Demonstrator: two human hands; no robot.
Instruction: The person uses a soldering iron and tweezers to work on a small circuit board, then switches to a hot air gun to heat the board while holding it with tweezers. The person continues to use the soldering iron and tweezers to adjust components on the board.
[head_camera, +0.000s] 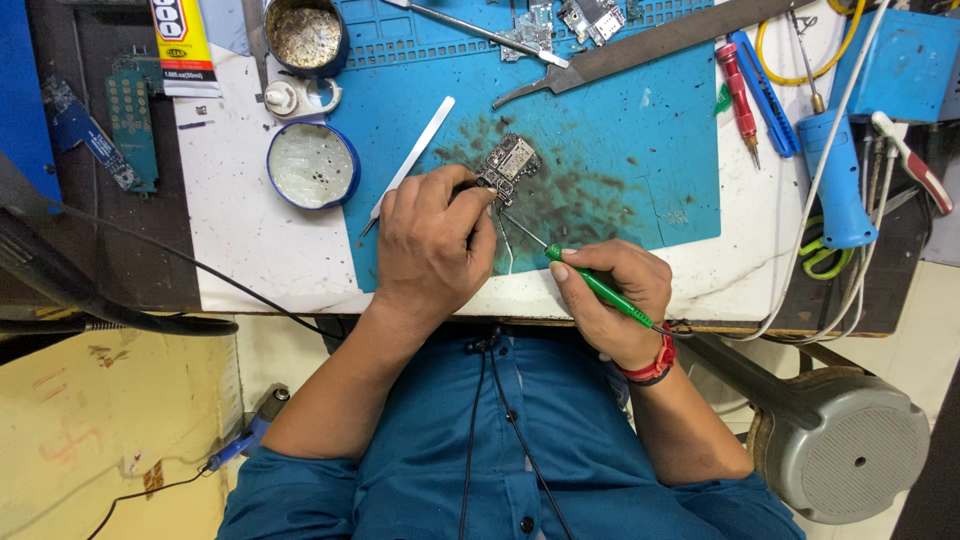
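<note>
The pale desk (250, 240) stands over a yellowish floor (120, 420), crowded along its far edge with tools. A stained blue work mat (640, 150) covers most of its middle. On the mat lies a small circuit board (510, 165). The left hand (432, 245) is curled closed, fingertips pinching the board's near edge. The right hand (610, 295) grips a green-handled screwdriver (595, 285), its thin tip just beside the board.
</note>
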